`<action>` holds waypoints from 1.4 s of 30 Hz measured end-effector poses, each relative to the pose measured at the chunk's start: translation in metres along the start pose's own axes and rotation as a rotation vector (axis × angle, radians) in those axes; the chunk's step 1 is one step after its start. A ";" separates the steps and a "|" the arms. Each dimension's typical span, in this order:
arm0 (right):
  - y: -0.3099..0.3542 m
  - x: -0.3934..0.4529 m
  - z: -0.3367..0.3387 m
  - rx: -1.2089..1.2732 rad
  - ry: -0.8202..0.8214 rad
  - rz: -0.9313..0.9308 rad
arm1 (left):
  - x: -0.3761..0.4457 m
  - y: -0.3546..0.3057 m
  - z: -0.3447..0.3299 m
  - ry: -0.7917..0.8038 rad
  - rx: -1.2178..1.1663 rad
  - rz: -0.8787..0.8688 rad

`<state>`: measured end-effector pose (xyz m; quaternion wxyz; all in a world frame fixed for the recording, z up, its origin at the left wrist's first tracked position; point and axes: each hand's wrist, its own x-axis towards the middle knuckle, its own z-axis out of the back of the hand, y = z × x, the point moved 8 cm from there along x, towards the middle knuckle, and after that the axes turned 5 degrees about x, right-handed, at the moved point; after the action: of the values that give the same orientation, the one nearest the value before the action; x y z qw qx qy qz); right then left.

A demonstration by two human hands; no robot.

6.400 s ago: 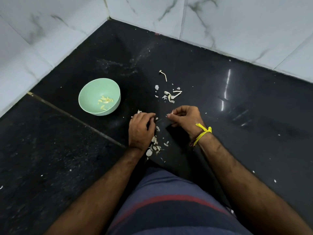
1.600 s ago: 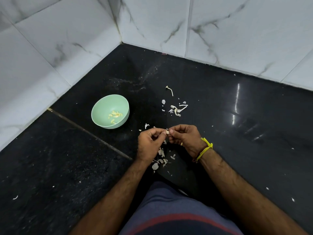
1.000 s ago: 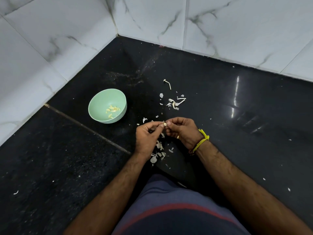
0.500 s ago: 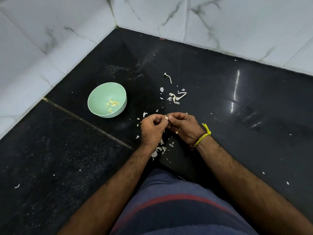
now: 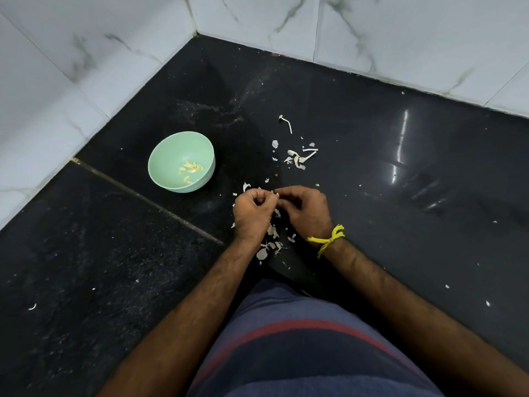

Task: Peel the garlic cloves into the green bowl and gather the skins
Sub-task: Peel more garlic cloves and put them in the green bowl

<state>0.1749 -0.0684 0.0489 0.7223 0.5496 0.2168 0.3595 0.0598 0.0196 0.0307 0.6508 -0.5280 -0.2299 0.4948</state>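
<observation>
Green bowl (image 5: 181, 161) upright on the black floor (image 5: 372, 173), left of and beyond the hands, apart from them. Inside it, a small heap of yellowish peeled cloves (image 5: 191, 171) on the bottom, toward the right wall.

Left hand (image 5: 252, 214) and right hand (image 5: 306, 212) close together above the floor, fingertips meeting. Fingers of both curled, pinching between them a small pale bit, a clove (image 5: 276, 194); too small and too hidden to tell peeled from unpeeled. Yellow thread (image 5: 329, 240) tied round the right wrist.

Skins (image 5: 270, 245) scattered on the floor under and just behind the hands, whitish flakes, loose and not heaped. More skins (image 5: 297, 157) in a second loose scatter beyond the hands, right of the bowl. 1 thin pale stalk (image 5: 287, 124) lying alone farther out. Stray specks across the floor elsewhere.

White marble walls (image 5: 114, 53) meeting in a corner beyond the bowl. Striped cloth (image 5: 300, 348), blue with a red band, at the bottom edge between the forearms.
</observation>
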 end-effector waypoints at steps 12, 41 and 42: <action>-0.022 -0.002 -0.001 0.671 0.014 -0.315 | 0.001 -0.013 0.004 0.045 0.196 -0.106; -0.033 -0.015 -0.005 0.891 0.131 -0.513 | -0.014 -0.039 0.009 0.106 0.266 -0.410; -0.033 -0.015 -0.006 0.896 0.139 -0.522 | -0.012 -0.034 0.009 0.134 0.203 -0.349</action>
<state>0.1702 -0.0806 0.0141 0.4658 0.7073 0.5264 0.0749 0.0614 0.0147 0.0674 0.7903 -0.4435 -0.2231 0.3591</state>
